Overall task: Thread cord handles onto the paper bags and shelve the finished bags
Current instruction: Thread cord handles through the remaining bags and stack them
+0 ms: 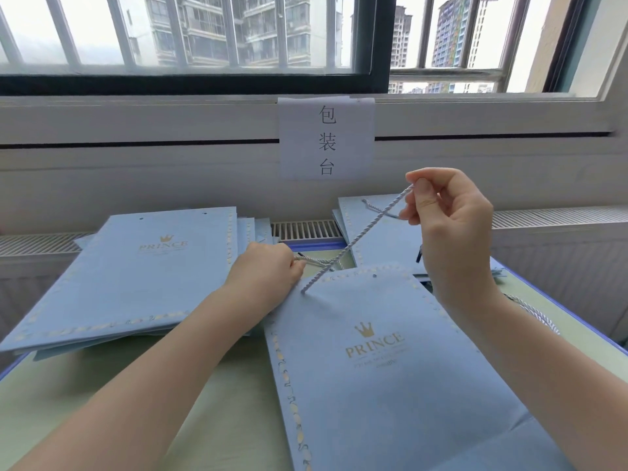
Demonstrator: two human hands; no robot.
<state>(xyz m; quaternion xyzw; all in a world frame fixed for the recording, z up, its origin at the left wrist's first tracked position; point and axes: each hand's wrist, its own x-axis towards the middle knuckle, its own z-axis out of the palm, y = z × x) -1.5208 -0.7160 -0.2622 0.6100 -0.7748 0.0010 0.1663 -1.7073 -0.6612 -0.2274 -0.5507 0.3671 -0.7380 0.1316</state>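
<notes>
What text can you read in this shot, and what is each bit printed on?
"包装台": white paper sign taped below the window.
"PRINCE", under a gold crown: near bag.
"PRINCE", same crown: top bag of the left stack.
Small lines under both logos: too blurred to read.

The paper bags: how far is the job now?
Done: a few corded bags lie at the back right. In hand: the right hand pulls a cord through the front bag; its second hole is empty. Left: the left stack.

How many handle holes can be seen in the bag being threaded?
2: the left hole has the cord through it; the right hole is empty. Holes in the back panel are hidden.
</notes>
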